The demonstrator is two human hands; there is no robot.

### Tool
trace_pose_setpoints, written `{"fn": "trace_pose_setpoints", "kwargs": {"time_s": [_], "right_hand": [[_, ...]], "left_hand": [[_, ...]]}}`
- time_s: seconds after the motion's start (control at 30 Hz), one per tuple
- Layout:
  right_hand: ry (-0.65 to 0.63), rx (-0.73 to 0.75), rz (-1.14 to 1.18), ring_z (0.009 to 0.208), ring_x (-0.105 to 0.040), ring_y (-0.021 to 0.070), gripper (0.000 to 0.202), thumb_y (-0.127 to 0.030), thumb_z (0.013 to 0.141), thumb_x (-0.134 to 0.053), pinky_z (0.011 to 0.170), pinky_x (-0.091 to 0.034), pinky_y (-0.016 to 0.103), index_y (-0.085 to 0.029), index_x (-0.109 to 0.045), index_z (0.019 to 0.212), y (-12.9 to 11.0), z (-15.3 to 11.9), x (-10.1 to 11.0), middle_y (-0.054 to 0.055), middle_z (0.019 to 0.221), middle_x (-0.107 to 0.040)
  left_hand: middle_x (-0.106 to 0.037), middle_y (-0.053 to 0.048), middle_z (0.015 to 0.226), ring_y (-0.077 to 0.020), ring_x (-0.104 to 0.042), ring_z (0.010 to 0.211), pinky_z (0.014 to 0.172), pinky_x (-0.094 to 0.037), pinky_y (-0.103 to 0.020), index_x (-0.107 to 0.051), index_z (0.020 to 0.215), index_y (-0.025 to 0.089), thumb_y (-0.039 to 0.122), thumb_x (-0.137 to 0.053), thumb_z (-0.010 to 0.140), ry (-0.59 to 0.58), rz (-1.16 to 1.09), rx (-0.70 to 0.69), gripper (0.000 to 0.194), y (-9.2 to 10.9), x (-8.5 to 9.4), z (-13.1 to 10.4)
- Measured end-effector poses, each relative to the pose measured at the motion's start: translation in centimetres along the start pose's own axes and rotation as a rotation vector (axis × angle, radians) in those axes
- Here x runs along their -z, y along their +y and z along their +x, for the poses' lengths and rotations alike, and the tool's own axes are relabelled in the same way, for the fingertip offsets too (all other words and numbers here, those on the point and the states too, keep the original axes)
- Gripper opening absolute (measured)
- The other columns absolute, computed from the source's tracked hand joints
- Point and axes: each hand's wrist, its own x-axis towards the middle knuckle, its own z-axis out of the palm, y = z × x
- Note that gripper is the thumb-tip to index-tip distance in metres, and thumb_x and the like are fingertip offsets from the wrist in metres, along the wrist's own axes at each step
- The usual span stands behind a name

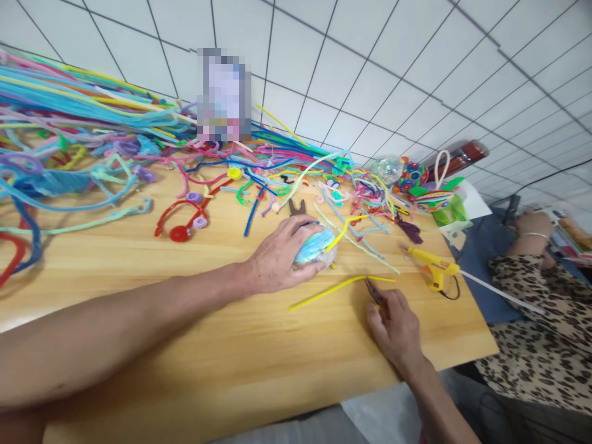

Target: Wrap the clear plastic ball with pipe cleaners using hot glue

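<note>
So the left hand [284,256] is wrapped around a round ball [314,246], part fuzzy blue and part clear, holding it just above or on the tabletop [231,351] (honestly can't tell which). A short bent yellow strip [340,234] sticks out on the ball's right side. The right hand [395,324] has its fingers curled around dark pliers [375,295], and the tips meet a long yellow stem [324,296] lying nearer the front edge than the ball. Can't tell if the jaws are actually pinching it.

Just beyond the left hand there's another dark tool [298,208] with forked ends. Off to the right sits a yellow glue gun [435,266] with a white stick poking out the back. Colorful fuzzy stems [92,102] are heaped along the tiled wall [370,61], and a co-worker's leopard-print sleeve [522,277] shows at far right.
</note>
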Motion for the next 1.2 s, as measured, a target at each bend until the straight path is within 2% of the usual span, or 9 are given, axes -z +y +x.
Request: {"fn": "trace_pose_setpoints", "kwargs": {"time_s": [0.17,0.27,0.33,0.53,0.9,1.2], "right_hand": [[0.012,0.122,0.028,0.061,-0.059,0.0165,0.012,-0.026,0.103,-0.054,0.053,-0.043,0.028,-0.022,-0.056,0.115,-3.4,4.8,1.7,0.000,0.081,-0.063],[0.020,0.220,0.028,0.065,-0.062,0.0168,0.009,-0.026,0.104,-0.052,0.056,-0.045,0.026,-0.021,-0.056,0.111,-4.9,7.4,1.4,-0.001,0.078,-0.061],[0.025,0.245,0.034,0.065,-0.063,0.0165,0.008,-0.025,0.103,-0.051,0.055,-0.044,0.025,-0.020,-0.056,0.109,-5.3,8.2,0.8,-0.001,0.077,-0.061],[-0.014,0.233,0.043,0.063,-0.063,0.0155,0.008,-0.024,0.102,-0.052,0.054,-0.044,0.025,-0.020,-0.058,0.106,-5.1,7.6,-0.5,0.000,0.078,-0.064],[-0.041,0.209,0.005,0.061,-0.063,0.0152,0.013,-0.026,0.103,-0.051,0.054,-0.045,0.026,-0.018,-0.061,0.105,-5.4,7.6,-0.7,0.002,0.078,-0.066],[-0.079,0.150,-0.105,0.059,-0.059,0.0152,0.018,-0.028,0.102,-0.053,0.055,-0.039,0.028,-0.018,-0.066,0.109,-5.8,7.3,-0.7,0.003,0.080,-0.068]], "left_hand": [[-0.053,-0.020,0.150,-0.0351,-0.053,0.142,0.119,-0.049,-0.059,-0.045,0.150,0.023,0.037,-0.070,0.095,-0.006,-0.018,-0.006,0.062,-0.1,0.0,0.0],[-0.052,-0.020,0.150,-0.0343,-0.053,0.143,0.119,-0.050,-0.058,-0.043,0.151,0.023,0.038,-0.069,0.096,-0.008,-0.002,-0.020,0.062,-0.1,0.1,0.0],[-0.052,-0.020,0.149,-0.0339,-0.053,0.143,0.118,-0.050,-0.057,-0.043,0.150,0.022,0.039,-0.070,0.097,0.000,0.002,-0.026,0.062,0.0,0.1,0.0],[-0.054,-0.020,0.148,-0.0337,-0.055,0.141,0.117,-0.051,-0.056,-0.044,0.149,0.023,0.042,-0.070,0.097,0.008,-0.005,-0.011,0.061,0.1,0.1,0.1],[-0.054,-0.019,0.149,-0.0345,-0.054,0.142,0.116,-0.051,-0.057,-0.043,0.151,0.025,0.041,-0.073,0.096,0.002,-0.013,-0.003,0.064,0.2,0.1,0.1],[-0.054,-0.019,0.148,-0.0339,-0.054,0.141,0.116,-0.050,-0.056,-0.042,0.151,0.024,0.040,-0.073,0.096,0.012,0.004,-0.011,0.065,0.3,0.0,0.1]]}}
